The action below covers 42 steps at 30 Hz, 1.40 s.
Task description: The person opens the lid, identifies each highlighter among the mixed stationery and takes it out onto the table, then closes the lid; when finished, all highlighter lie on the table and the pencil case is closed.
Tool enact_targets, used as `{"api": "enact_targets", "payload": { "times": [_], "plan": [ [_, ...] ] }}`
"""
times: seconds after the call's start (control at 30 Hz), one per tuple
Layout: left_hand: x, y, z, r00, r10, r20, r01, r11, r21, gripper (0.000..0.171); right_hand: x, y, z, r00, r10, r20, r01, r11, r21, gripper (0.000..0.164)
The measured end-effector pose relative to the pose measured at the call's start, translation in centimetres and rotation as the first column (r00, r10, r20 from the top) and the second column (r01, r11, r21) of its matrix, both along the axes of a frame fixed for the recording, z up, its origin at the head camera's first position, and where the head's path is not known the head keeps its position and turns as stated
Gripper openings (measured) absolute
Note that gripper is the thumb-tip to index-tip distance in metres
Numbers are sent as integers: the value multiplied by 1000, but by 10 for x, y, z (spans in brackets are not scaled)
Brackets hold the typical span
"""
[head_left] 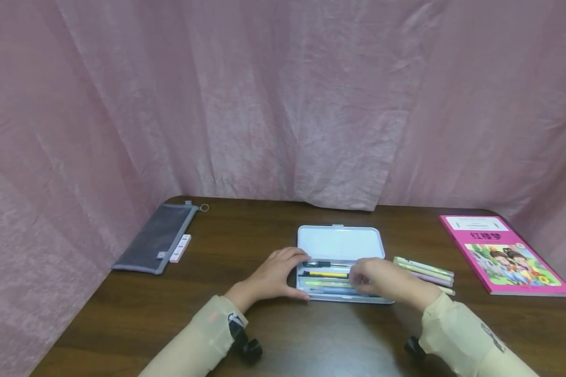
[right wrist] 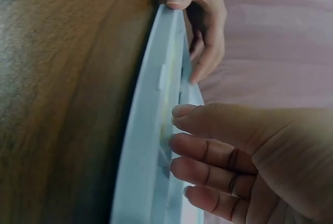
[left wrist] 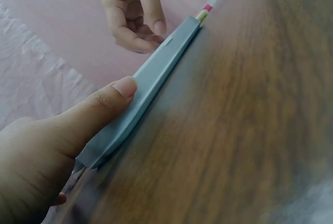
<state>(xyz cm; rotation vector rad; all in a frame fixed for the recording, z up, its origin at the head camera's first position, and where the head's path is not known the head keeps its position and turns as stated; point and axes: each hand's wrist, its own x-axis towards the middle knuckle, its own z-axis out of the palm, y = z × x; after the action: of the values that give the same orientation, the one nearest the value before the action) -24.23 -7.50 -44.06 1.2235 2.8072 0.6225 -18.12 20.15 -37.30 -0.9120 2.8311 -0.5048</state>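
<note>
A pale blue-white pencil box [head_left: 340, 243] lies on the table, its lid folded back. Several pens and pencils lie inside, among them a yellow pencil [head_left: 327, 274] and a dark-tipped pen [head_left: 322, 264]. My left hand [head_left: 277, 275] holds the box's left end, thumb on the front wall and fingers toward the hinge side. Over the right part of the box is my right hand [head_left: 379, 280], its fingers loosely bent and their tips at the inside of the box. In the right wrist view, nothing shows between the right thumb and fingers [right wrist: 208, 154].
Several pastel markers [head_left: 426, 272] lie just right of the box. Farther right is a pink book [head_left: 507, 255]. At the left, a grey zippered pouch [head_left: 155, 238] lies beside a white eraser [head_left: 181, 248]. A pink curtain [head_left: 283, 104] hangs behind the table [head_left: 306, 340].
</note>
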Motion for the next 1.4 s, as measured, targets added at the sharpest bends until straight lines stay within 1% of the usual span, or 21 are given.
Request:
{"api": "enact_targets", "payload": {
  "times": [0.23, 0.43, 0.57, 0.63, 0.77, 0.87, 1.0, 1.13, 1.27, 1.4],
  "plan": [
    [-1, 1, 2, 1000, -3, 9, 3, 1000, -6, 86, -1, -2, -6, 1000, 1, -7, -1, 1000, 31, 11],
    [-2, 1, 2, 1000, -2, 9, 2, 1000, -8, 86, -1, -4, -8, 999, -21, -28, 23, 998, 60, 11],
    [-2, 2, 4, 1000, -3, -5, 3, 1000, -21, 87, -1, -6, -10, 997, -26, -66, 32, 995, 93, 8],
    [-2, 2, 5, 1000, -4, -14, 3, 1000, -28, 87, -1, -7, -10, 995, -16, -94, 26, 993, 112, 8],
    [-1, 1, 6, 1000, 1, -17, -2, 999, -36, 87, -1, -8, -10, 986, 42, -159, -22, 992, 126, 12],
    [-1, 1, 5, 1000, 5, -13, -5, 999, -33, 86, -2, -9, -10, 981, 75, -180, -51, 990, 133, 16],
    [-1, 1, 4, 1000, 4, -12, -4, 1000, -25, 86, -4, -10, -9, 984, 89, -152, -69, 988, 136, 17],
    [0, 1, 2, 1000, -1, -8, 1, 1000, -15, 86, -5, -9, -7, 991, 93, -93, -82, 990, 114, 15],
    [0, 1, 1, 1000, -1, -3, 1, 1000, -9, 86, -4, -8, -4, 997, 76, -28, -74, 994, 83, 14],
    [-1, 0, 0, 1000, 1, -5, -2, 1000, -4, 86, -5, -7, -3, 998, 63, 11, -64, 996, 68, 14]
  ]
}}
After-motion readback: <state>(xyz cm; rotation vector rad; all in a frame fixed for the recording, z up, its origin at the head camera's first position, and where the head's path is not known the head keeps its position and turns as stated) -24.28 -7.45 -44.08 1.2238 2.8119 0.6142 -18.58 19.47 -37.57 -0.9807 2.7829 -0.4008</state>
